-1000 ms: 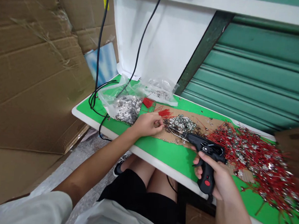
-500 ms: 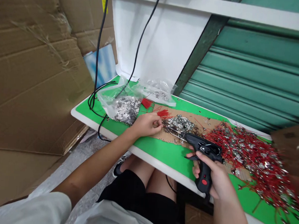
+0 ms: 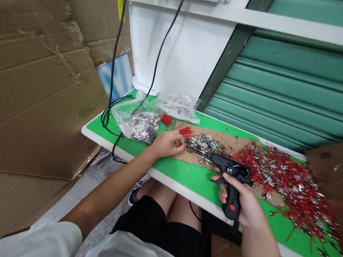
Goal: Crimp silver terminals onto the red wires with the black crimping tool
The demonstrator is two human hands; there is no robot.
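My right hand [image 3: 239,200] is wrapped round the grip of a black gun-shaped tool [image 3: 231,170] with a red button; its thin metal tip points left. My left hand [image 3: 170,143] is pinched just beyond that tip, and what its fingers hold is too small to make out. Small silver pieces [image 3: 205,142] lie heaped on a cardboard strip [image 3: 187,157] between the hands. Red strands [image 3: 186,132] lie behind my left fingertips. On the right spreads a large pile of red strands with silver pieces [image 3: 288,183].
Clear bags of silver pieces [image 3: 145,126] stand on the green tabletop [image 3: 168,173], left of and behind the cardboard strip. Black cables [image 3: 113,62] hang down at the left. Large cardboard [image 3: 38,95] stands at far left, a green shutter [image 3: 295,82] behind.
The view has shifted slightly, showing more at the top. Both hands keep nearly the same pose, with the tool still in my right hand.
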